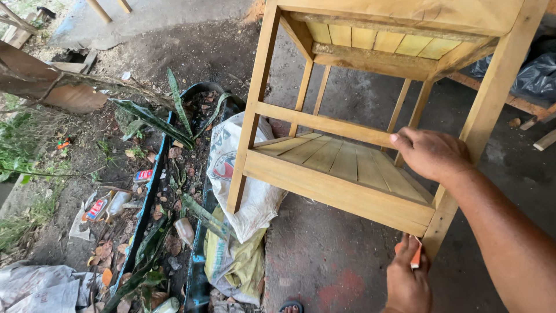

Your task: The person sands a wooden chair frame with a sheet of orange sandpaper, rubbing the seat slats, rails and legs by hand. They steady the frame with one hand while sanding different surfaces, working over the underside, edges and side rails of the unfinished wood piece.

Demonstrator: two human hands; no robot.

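Observation:
A pale wooden stand (336, 188) with a slatted lower shelf (341, 159) and a slatted top stands on the concrete floor. My right hand (431, 153) rests on the side rail above the lower shelf, fingers curled over the rail near the front right leg (486, 110). My left hand (408, 281) is low at the foot of that leg, shut on a small orange and white piece (416, 258) pressed against the wood. I cannot tell what the piece is; it looks like folded abrasive paper.
White and yellow sacks (246, 191) lie against the stand's front left leg. A dark trough with long-leaved plants (174, 116) and litter runs along the left. A black plastic bag (536, 75) and planks lie at the right. A sandalled toe (291, 307) shows at the bottom.

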